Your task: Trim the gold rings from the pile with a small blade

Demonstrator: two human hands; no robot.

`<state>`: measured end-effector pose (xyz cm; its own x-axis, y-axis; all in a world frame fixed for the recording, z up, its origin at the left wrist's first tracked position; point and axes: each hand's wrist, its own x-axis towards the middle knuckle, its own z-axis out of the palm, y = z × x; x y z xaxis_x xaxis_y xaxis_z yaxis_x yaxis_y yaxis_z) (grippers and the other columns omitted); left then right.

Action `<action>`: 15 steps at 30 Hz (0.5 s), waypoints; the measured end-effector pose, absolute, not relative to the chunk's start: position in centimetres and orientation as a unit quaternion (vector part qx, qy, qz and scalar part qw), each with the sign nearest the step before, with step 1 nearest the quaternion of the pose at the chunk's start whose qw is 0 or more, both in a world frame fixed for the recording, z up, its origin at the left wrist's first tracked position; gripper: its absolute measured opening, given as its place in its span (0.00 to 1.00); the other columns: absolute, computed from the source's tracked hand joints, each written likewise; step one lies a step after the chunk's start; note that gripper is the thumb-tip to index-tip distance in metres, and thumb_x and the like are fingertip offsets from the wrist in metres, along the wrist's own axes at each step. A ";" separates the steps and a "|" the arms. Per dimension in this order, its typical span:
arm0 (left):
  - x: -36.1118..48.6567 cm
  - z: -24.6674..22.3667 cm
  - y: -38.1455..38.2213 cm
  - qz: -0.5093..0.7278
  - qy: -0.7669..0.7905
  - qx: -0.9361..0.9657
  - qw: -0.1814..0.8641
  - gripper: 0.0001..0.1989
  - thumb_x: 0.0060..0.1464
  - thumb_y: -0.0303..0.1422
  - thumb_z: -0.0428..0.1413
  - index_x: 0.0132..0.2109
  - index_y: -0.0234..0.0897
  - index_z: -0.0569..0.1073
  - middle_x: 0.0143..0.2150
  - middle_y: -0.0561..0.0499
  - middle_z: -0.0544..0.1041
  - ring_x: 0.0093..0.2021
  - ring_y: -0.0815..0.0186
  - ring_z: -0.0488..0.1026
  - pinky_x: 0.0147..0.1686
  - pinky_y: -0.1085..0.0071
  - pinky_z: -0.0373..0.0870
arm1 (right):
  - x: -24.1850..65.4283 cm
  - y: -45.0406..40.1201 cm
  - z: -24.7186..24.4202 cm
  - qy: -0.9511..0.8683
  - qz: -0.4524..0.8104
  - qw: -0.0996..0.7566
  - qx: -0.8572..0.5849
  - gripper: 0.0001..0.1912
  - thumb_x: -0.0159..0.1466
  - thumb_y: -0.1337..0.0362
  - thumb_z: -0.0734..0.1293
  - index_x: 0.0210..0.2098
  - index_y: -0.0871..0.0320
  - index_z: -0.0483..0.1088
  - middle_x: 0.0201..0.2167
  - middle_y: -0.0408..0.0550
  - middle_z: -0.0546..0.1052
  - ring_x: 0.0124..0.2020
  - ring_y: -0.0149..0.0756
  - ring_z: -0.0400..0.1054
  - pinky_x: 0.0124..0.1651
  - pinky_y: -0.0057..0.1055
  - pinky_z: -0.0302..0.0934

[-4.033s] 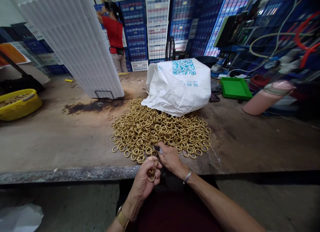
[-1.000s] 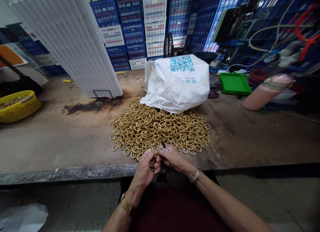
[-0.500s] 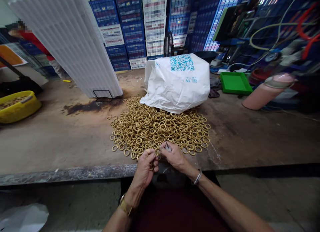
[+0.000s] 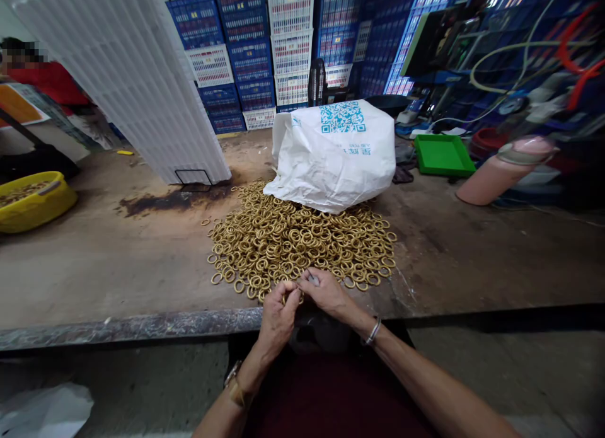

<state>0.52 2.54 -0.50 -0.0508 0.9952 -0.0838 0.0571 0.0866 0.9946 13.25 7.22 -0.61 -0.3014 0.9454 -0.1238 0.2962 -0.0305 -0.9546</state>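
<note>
A wide heap of brass-coloured rings (image 4: 302, 236) lies on the wooden table (image 4: 142, 268), partly under a white sack (image 4: 335, 161) with blue print. At the heap's near edge, my left hand (image 4: 280, 312) pinches a ring, mostly covered by the fingers. My right hand (image 4: 326, 294) is closed around a small grey tool (image 4: 313, 279) with a thin dark tip. The fingertips of both hands meet over the table's front edge.
Corrugated white sheets (image 4: 127, 85) stand at the left beside a yellow basin (image 4: 35, 201). On the right are a green tray (image 4: 444, 154) and a pink bottle (image 4: 505, 173). Crates (image 4: 250, 60) are stacked behind. A person in red (image 4: 61, 82) is at far left.
My left hand has turned, its fingers now closer together, and my right fingertips have moved slightly left to meet it. The person at far left has shifted and shows more red clothing.
</note>
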 end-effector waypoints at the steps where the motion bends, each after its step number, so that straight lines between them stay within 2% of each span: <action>1: 0.5 -0.4 2.5 0.464 0.546 0.467 0.518 0.13 0.49 0.40 0.53 0.27 0.35 0.66 0.20 0.58 0.62 0.18 0.77 0.56 0.18 0.79 0.54 | 13.2 7.2 -0.8 -0.609 0.526 0.317 -0.502 0.09 0.53 0.60 0.60 0.21 0.58 0.61 0.16 0.36 0.58 0.19 0.24 0.50 0.23 0.22 0.47; 5: 0.6 -0.5 2.3 0.422 0.498 0.341 0.676 0.15 0.47 0.45 0.53 0.32 0.37 0.64 0.18 0.60 0.62 0.14 0.78 0.54 0.14 0.80 0.50 | 13.2 7.0 -1.1 -0.584 0.547 0.322 -0.506 0.09 0.53 0.59 0.60 0.22 0.59 0.62 0.16 0.36 0.60 0.19 0.24 0.51 0.22 0.22 0.48; 7: 0.7 -0.6 2.1 0.427 0.462 0.299 0.717 0.16 0.46 0.45 0.54 0.33 0.37 0.63 0.19 0.60 0.63 0.14 0.78 0.55 0.14 0.81 0.51 | 13.1 6.9 -1.0 -0.582 0.548 0.327 -0.504 0.09 0.53 0.60 0.60 0.22 0.59 0.63 0.16 0.36 0.61 0.19 0.24 0.52 0.22 0.22 0.48; 11: 1.0 -0.8 1.8 0.456 0.442 0.304 0.710 0.15 0.47 0.44 0.54 0.33 0.36 0.63 0.21 0.58 0.65 0.16 0.78 0.57 0.14 0.81 0.53 | 13.3 7.0 -0.8 -0.583 0.539 0.325 -0.513 0.09 0.54 0.61 0.59 0.23 0.59 0.63 0.17 0.38 0.64 0.18 0.25 0.54 0.22 0.23 0.50; 15: 0.9 -1.1 1.9 0.468 0.468 0.325 0.676 0.14 0.49 0.44 0.53 0.33 0.36 0.63 0.21 0.59 0.64 0.16 0.78 0.58 0.15 0.81 0.54 | 14.0 6.9 -1.2 -0.675 0.414 0.309 -0.526 0.10 0.56 0.63 0.57 0.22 0.59 0.64 0.18 0.40 0.64 0.20 0.26 0.55 0.24 0.24 0.49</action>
<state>0.92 1.87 -1.08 0.1242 0.9363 -0.3285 -0.3287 0.3512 0.8767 13.97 6.95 -1.16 -0.2553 0.9667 -0.0186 0.4544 0.1030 -0.8848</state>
